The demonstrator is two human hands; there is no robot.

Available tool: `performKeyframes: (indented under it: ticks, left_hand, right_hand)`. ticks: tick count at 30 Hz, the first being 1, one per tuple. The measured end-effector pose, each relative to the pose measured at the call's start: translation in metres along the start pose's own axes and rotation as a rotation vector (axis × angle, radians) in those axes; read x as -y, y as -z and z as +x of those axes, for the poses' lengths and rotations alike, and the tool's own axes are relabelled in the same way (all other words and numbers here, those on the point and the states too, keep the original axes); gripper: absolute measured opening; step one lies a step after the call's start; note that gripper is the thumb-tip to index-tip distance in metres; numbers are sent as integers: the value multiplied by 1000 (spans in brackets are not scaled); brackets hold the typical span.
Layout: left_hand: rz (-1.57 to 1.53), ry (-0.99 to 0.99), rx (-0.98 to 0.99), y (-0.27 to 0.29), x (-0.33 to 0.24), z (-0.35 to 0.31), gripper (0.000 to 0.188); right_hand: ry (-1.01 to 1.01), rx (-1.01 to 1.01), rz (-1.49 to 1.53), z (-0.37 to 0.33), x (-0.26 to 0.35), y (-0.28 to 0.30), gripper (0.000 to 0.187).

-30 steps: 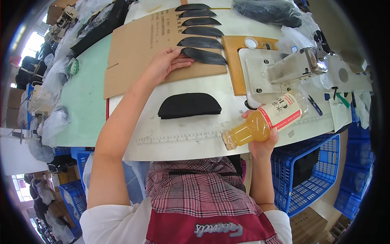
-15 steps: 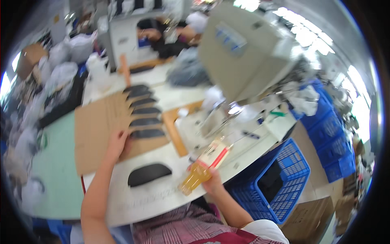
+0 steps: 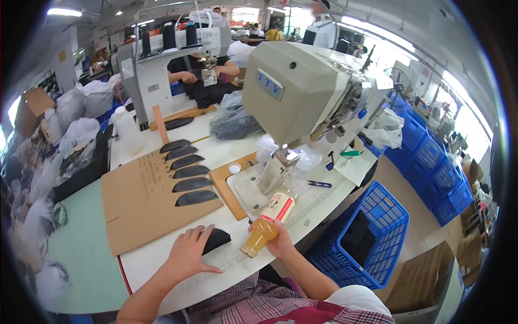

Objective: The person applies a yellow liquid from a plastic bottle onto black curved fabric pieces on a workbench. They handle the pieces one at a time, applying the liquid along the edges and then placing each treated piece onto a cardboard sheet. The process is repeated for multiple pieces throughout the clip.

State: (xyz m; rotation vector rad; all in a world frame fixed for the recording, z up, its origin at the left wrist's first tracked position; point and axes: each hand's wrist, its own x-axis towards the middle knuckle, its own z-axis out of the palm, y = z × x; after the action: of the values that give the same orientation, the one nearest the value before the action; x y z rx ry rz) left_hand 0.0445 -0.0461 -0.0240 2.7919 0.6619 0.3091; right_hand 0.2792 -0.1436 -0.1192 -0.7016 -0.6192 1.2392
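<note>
Landmark: a brown cardboard sheet point(image 3: 137, 202) lying flat on the white tabletop point(image 3: 144, 265).
Bottle: one clear bottle point(image 3: 263, 231) of yellow liquid, with a cream-and-red label, to the right of the cardboard sheet and nearer the person; it is tilted, neck toward the person.
Right hand: the person's right hand point(image 3: 281, 243) is wrapped around the bottle.
Left hand: the person's left hand point(image 3: 189, 252) is spread, thumb well apart, its fingers at a black half-moon piece point(image 3: 217, 240) on the near side of the cardboard sheet; whether they press on it, one cannot tell.
Basket: one blue basket point(image 3: 325, 263) with dark pieces point(image 3: 358, 237) inside, below the tabletop, right of the cardboard sheet.
Black curved pieces: six point(image 3: 196, 198) in a row along the cardboard sheet's right side; a seventh point(image 3: 179, 123) lies beyond its far end.
Sewing machines: two; a grey one point(image 3: 294, 86) to the right of the cardboard sheet, and a white one point(image 3: 154, 81) beyond it bearing three black thread cones point(image 3: 169, 35).
White bottle: one point(image 3: 127, 130), upright beyond the cardboard sheet; its contents cannot be told.
Room: a workshop with stacked blue crates point(image 3: 426, 167) far right of the cardboard sheet, and a co-worker's hands point(image 3: 189, 77) at the white machine.
</note>
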Motion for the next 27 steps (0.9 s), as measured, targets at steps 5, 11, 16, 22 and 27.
performKeyframes:
  ticks: [5,11,16,22,27]
  left_hand:
    - [56,205,87,-15,9,-1,86]
    - [-9,206,20,-22,22,-1,65]
    - [-79,254,13,-23,23,-7,57]
    - [-94,221,-93,-30,24,-9,66]
    - [-387,382,-305,-12,27,-33,51]
  right_hand:
    - [-7,-31,-53,0,3,-13,65]
    - [17,-68,-17,0,1,-10,66]
    - [63,-102,-13,0,-3,-11,67]
    - [57,-40,-24,0,0,-9,66]
    - [72,-36,-82,1,5,-11,62]
